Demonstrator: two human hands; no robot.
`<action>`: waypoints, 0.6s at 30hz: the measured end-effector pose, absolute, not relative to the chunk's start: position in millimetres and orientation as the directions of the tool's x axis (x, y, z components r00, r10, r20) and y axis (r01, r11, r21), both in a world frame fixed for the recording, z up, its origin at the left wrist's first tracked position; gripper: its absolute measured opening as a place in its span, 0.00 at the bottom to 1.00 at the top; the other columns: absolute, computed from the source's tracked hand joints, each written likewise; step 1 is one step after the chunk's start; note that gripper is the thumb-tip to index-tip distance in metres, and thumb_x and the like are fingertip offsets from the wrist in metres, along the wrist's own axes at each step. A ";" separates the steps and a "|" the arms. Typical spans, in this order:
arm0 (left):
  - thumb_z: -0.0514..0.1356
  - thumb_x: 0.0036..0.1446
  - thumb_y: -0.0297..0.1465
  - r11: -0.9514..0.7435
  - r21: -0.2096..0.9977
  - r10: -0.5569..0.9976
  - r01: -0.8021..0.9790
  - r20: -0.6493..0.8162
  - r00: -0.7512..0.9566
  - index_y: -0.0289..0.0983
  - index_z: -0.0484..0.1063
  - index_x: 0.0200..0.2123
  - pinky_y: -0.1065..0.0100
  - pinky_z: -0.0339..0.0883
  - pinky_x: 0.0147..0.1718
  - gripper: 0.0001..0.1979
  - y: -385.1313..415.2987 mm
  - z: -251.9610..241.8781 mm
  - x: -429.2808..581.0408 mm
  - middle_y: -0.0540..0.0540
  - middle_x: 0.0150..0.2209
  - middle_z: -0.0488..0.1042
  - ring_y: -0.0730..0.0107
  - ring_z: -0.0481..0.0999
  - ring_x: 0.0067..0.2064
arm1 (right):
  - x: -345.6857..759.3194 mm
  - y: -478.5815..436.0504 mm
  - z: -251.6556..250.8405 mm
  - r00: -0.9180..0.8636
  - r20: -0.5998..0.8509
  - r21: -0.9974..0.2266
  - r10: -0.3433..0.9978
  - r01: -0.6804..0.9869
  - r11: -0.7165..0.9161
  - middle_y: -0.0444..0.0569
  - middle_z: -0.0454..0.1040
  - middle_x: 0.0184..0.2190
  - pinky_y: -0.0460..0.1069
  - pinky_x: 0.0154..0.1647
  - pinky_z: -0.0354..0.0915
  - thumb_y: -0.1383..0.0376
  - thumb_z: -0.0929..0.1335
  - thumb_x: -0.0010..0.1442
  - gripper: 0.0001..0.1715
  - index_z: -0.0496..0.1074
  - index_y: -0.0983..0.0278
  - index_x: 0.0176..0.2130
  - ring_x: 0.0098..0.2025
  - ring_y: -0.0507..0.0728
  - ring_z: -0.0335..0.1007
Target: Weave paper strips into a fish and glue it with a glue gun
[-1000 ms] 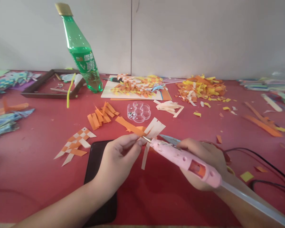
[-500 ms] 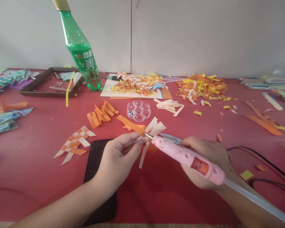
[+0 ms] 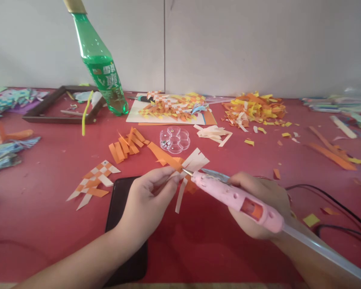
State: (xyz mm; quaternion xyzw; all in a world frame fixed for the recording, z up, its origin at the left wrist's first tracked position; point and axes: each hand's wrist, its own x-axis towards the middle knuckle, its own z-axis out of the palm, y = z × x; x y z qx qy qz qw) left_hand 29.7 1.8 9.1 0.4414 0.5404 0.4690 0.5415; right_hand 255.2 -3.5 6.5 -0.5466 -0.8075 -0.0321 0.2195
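Observation:
My left hand (image 3: 152,192) pinches a piece woven from orange and cream paper strips (image 3: 196,160), its loose ends fanning out past my fingertips. My right hand (image 3: 258,204) is wrapped round a pink hot glue gun (image 3: 237,197), with a long clear glue stick (image 3: 321,253) coming out of its back end. The gun's metal tip meets the paper beside my left fingertips; whether glue is flowing I cannot tell. Left of my left hand lies a checkered orange-and-cream paper fish (image 3: 96,180). Under my left wrist sits a black phone-like slab (image 3: 128,257).
A clear flower-shaped tray (image 3: 175,140) with small beads stands beyond my hands, near folded orange strips (image 3: 126,145) and cream strips (image 3: 213,133). Farther back are a green bottle (image 3: 100,68), a dark frame (image 3: 33,116) and a scrap pile (image 3: 254,109). A black cable (image 3: 327,194) runs at right.
The view has shifted very slightly. Both hands, the glue gun and the woven paper keep nearly the same pose, with the tip still at the paper.

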 end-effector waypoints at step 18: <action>0.66 0.56 0.34 0.174 0.978 0.982 -0.116 -0.181 -0.054 0.41 0.80 0.35 0.82 0.74 0.40 0.05 -0.2 7.4 29.7 0.52 0.36 0.84 0.72 0.83 0.41 | 256.8 -0.4 6.4 -0.353 0.451 -0.158 0.820 0.872 0.463 0.43 0.65 0.14 0.49 0.17 0.50 0.65 0.65 0.48 0.04 0.63 0.58 0.26 0.16 0.55 0.60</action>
